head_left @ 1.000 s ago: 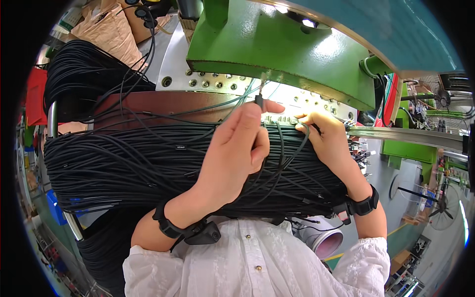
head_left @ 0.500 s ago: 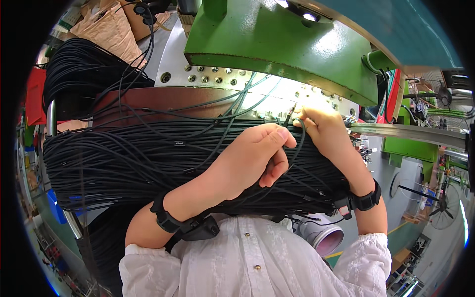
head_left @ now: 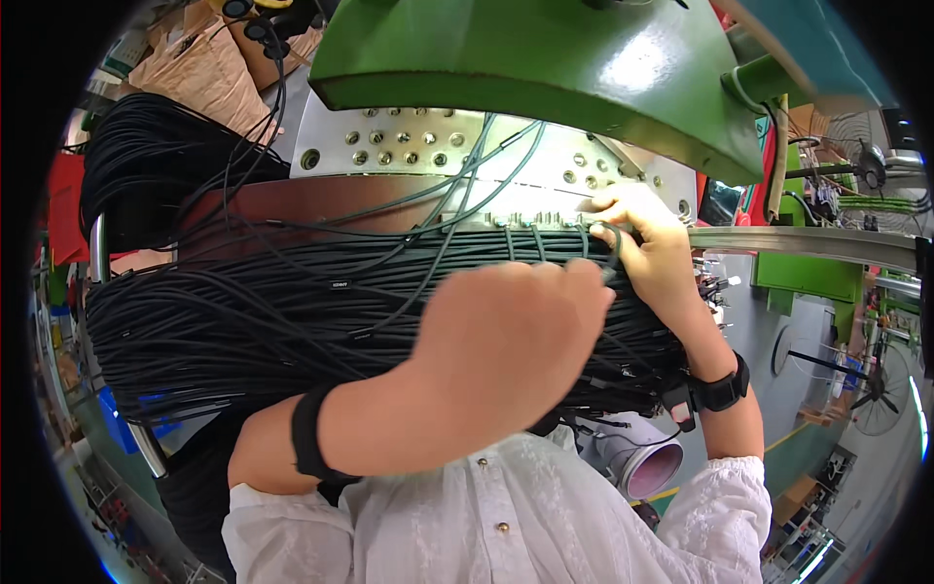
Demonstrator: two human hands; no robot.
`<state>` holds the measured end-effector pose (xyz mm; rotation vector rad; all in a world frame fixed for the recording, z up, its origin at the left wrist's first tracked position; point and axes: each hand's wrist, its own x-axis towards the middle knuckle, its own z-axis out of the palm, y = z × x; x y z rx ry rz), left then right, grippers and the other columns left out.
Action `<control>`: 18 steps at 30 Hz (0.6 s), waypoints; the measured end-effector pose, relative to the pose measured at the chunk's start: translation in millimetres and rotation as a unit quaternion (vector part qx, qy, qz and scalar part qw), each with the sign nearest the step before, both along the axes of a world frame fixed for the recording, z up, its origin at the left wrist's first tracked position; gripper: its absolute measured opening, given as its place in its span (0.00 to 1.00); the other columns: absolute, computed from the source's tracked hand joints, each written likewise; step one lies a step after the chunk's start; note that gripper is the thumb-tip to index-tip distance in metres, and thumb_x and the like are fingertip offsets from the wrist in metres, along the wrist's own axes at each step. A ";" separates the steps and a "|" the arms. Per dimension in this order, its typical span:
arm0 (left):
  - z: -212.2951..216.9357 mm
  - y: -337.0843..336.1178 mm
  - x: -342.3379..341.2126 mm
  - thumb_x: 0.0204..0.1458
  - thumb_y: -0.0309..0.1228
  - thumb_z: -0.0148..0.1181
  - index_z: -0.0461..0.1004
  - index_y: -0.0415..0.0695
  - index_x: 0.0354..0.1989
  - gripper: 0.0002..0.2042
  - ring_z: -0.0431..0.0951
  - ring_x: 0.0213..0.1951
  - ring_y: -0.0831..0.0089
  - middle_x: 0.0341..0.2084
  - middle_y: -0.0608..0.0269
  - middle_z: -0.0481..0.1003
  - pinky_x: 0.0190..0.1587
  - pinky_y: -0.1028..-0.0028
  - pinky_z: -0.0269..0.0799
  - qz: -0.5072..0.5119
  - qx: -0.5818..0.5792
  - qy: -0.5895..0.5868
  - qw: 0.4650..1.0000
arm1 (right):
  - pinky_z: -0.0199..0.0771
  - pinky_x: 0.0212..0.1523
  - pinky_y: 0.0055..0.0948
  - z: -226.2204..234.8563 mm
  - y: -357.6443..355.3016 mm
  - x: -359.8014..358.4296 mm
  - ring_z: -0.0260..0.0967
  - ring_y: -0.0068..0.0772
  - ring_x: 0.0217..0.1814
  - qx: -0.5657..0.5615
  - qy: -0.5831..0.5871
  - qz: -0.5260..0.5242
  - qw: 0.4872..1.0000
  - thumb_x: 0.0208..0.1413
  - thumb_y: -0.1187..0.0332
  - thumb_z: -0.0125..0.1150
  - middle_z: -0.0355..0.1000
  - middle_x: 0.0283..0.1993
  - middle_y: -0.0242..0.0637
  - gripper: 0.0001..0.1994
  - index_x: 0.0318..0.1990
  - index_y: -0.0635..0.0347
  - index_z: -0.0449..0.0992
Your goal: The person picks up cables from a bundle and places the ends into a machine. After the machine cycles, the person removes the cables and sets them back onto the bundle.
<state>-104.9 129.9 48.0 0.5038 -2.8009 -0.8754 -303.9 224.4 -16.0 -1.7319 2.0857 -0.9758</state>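
Cables [head_left: 292, 321], black, bundled thick across a rail, below a green machine [head_left: 545, 68] and drilled steel plate [head_left: 409, 146]. Right hand [head_left: 647, 243] pinching one looped cable at the plate's edge. Left hand [head_left: 506, 336] curled above the bundle, grip impossible to tell.

Factory floor — green press machine [head_left: 545, 68], bundled black cables [head_left: 243, 311], painted concrete floor [head_left: 827, 428].

I saw a thick bundle of thin black rubber-coated cables [head_left: 292, 321] draped horizontally across a rail, several strands fanning up onto the perforated metal plate.
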 end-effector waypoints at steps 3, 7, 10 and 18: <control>-10.1 4.6 -0.3 0.54 0.38 0.59 0.72 0.44 0.28 0.11 0.75 0.23 0.61 0.18 0.61 0.72 0.24 0.63 0.69 0.010 -0.010 0.021 1.000 | 0.74 0.41 0.33 -9.1 3.2 -3.8 0.75 0.43 0.39 0.010 -0.051 -0.007 0.999 0.49 0.79 0.62 0.76 0.36 0.44 0.06 0.35 0.66 0.75; -16.1 -56.2 -10.0 0.55 0.37 0.59 0.77 0.41 0.35 0.11 0.76 0.35 0.54 0.29 0.51 0.77 0.39 0.61 0.70 0.068 -0.089 0.047 0.993 | 0.74 0.43 0.31 -11.4 3.4 -8.9 0.74 0.40 0.40 0.032 0.017 0.012 0.999 0.49 0.83 0.59 0.74 0.39 0.44 0.06 0.35 0.68 0.71; -23.4 -111.4 -35.1 0.57 0.33 0.52 0.75 0.37 0.42 0.12 0.79 0.38 0.57 0.35 0.49 0.78 0.44 0.65 0.74 0.090 0.006 -0.001 0.996 | 0.74 0.45 0.29 -12.6 1.5 -10.1 0.73 0.38 0.41 0.035 0.037 0.037 0.998 0.47 0.86 0.58 0.72 0.40 0.44 0.08 0.34 0.69 0.68; -83.2 -93.8 -76.2 0.67 0.38 0.45 0.69 0.34 0.52 0.18 0.65 0.26 0.82 0.25 0.71 0.68 0.31 0.80 0.66 0.081 0.683 0.059 0.723 | 0.67 0.53 0.24 17.1 -17.3 -36.5 0.68 0.24 0.50 0.143 -0.275 0.069 0.948 0.55 0.74 0.60 0.71 0.46 0.33 0.08 0.42 0.65 0.74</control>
